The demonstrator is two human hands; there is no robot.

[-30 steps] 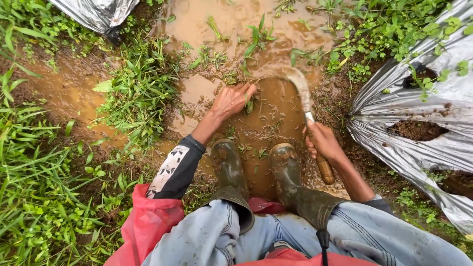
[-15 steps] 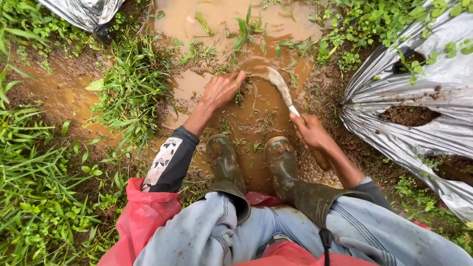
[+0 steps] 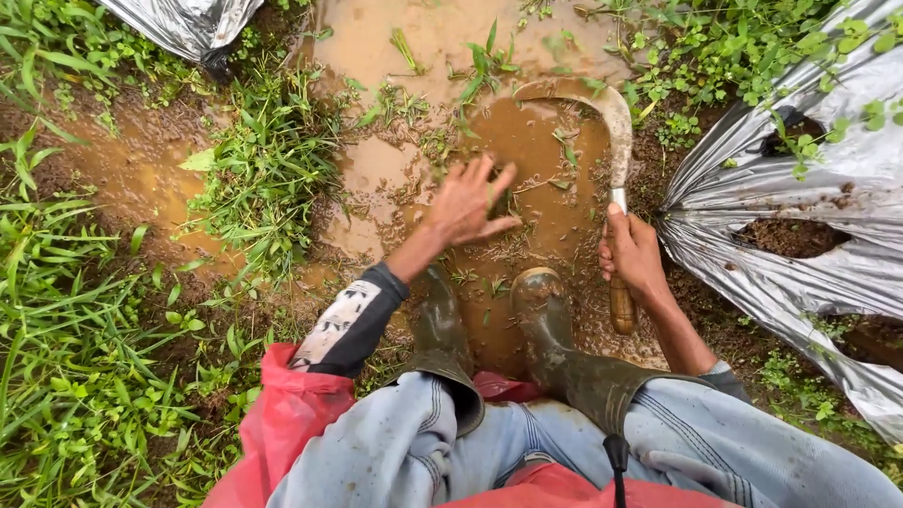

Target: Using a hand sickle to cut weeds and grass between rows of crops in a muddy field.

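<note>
While the right hand point(image 3: 632, 254) grips a curved, wooden-handled muddy sickle point(image 3: 616, 141), the left hand point(image 3: 467, 202) is spread open. It's hovering over brown muddy water point(image 3: 527, 150).

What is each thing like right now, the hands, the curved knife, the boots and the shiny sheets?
Left hand: open, fingers spread, holding nothing, above the muddy water.
Right hand: closed around the sickle's handle.
Sickle: muddy curved blade, arching over the puddle.
Puddle: brown, cloudy, bits of cut grass floating.
Boots: wet, mud-coated, standing in the mud.
Plastic sheet: crumpled, torn holes showing soil.
Grass: green, rooted, wet.
</note>
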